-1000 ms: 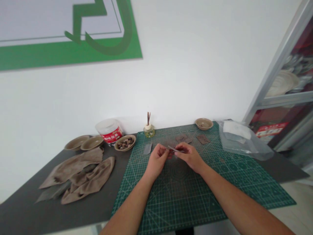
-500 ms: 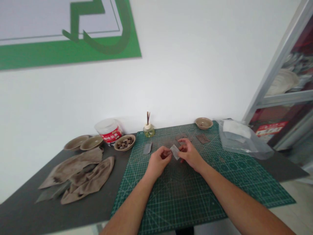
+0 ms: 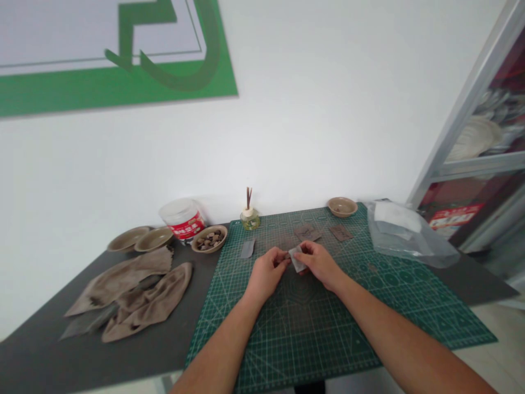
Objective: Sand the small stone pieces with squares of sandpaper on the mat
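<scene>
Jar label (image 3: 187, 226), red sign (image 3: 456, 216): characters too blurred.

Widest way in is over the near part of the green cutting mat (image 3: 303, 350), betw. the forearms — open up to the left hand (image 3: 266, 272) and right hand (image 3: 318, 262), where a grey sheet (image 3: 297, 260) fills the gap. R of the right forearm there's room too, as far as the plastic bag (image 3: 410, 238). Behind the hands, flat dark pieces (image 3: 307, 232) lie low; reed bottle (image 3: 250, 220) stands taller, nr the wall (image 3: 311, 120). Far L — cloths (image 3: 158, 301), pebble bowl (image 3: 211, 250), jar (image 3: 186, 225) crowd the table (image 3: 156, 358).
</scene>
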Demonstrator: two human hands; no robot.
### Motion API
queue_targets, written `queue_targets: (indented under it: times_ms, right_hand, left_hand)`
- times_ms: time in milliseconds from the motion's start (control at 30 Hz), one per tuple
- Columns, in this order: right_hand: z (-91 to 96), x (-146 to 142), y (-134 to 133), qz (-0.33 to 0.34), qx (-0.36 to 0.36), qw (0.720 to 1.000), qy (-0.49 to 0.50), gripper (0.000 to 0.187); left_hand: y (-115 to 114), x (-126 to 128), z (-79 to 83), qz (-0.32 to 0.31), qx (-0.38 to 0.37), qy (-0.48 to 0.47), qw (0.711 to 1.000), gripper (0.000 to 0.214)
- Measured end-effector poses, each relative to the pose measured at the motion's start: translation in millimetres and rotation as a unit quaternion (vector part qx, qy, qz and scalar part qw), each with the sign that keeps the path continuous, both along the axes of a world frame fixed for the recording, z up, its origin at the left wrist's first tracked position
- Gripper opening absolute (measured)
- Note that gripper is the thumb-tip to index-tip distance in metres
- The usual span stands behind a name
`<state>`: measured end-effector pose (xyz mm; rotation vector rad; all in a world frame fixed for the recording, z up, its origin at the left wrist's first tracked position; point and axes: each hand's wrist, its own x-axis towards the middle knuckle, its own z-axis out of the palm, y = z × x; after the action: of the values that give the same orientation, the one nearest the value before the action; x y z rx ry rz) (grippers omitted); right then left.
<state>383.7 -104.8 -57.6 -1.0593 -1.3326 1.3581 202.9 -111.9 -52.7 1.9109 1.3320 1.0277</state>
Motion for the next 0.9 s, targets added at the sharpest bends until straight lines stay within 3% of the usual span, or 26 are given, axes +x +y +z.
queue_targets:
  times_ms: [367, 900]
  right_hand:
    - [-5.0, 0.9, 2.2, 0.009, 0.019, 0.999, -0.033, 0.028]
    - [-2.0, 2.7, 0.6, 0.024, -0.011, 1.000, -0.011, 0.032]
  left_hand:
    - [-2.4, 0.7, 0.4, -0.009, -0.003, 0.010, 1.000, 0.013]
    - [-6.0, 4.6, 1.9, -0.015, -0.016, -0.024, 0.999, 0.010]
